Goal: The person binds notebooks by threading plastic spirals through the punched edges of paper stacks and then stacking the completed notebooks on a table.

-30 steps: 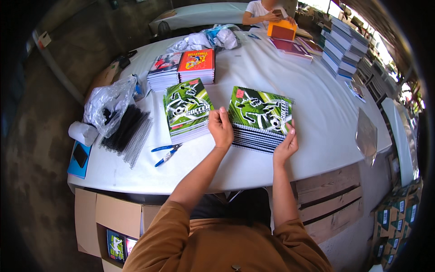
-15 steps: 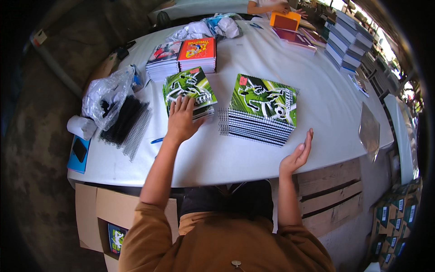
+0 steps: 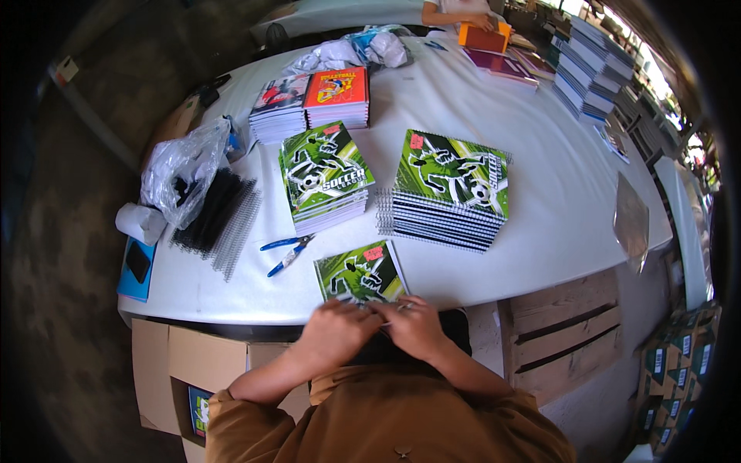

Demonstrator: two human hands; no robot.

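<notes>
A green notebook with a soccer player on its cover lies at the table's near edge. My left hand and my right hand are close together on its near edge, fingers closed on it and hiding that edge. Beyond it, to the left, stands a stack of matching notebooks, with no coils visible on them. To the right is another stack with spiral coils along its edges. Blue-handled cutting pliers rest on the table, left of the notebook at my hands.
Loose black spiral coils lie at the left beside a clear plastic bag and a phone. Two more notebook piles, one orange-topped, stand farther back. An open cardboard box sits below left. Across the table, another person's hand touches an orange item.
My left hand has come off the left stack toward me, and my right hand has moved in from the right. A notebook now lies at the near edge, under both hands. The pliers are uncovered.
</notes>
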